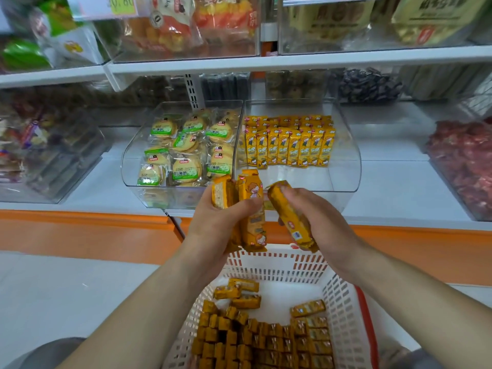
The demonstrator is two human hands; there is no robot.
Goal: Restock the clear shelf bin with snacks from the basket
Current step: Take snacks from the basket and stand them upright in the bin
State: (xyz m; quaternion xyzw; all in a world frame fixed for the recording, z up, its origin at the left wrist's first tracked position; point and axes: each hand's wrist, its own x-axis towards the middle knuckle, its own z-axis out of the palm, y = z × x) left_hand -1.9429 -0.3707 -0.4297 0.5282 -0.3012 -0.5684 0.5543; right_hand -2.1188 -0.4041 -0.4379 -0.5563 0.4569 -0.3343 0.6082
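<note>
Left grip point(213, 222) clasps a fanned bunch of yellow snack bars point(250, 193), at least three, their glossy foil wrappers printed with a cartoon face. Right grip point(316, 217) grasps a single bar point(290, 217) of the same kind, tilted, just beside the bunch. Both are above the far rim of the basket point(279, 265), which is white slotted plastic with a red edge. Inside it, packed bars point(266, 342) fill the near half in tight rows, and four loose bars point(243, 286) lie flat behind them.

Beyond the grips sits the clear shelf bin point(346, 177), rigid, transparent and curved at the front. Shelved bars point(288, 149) stand upright at its back in two rows, roughly eight in front. Touching its left wall is a matching bin point(127, 166) of round biscuits point(186, 155) in clear wrappers with green labels. Both rest on a white shelf point(399, 187) with an orange front.
</note>
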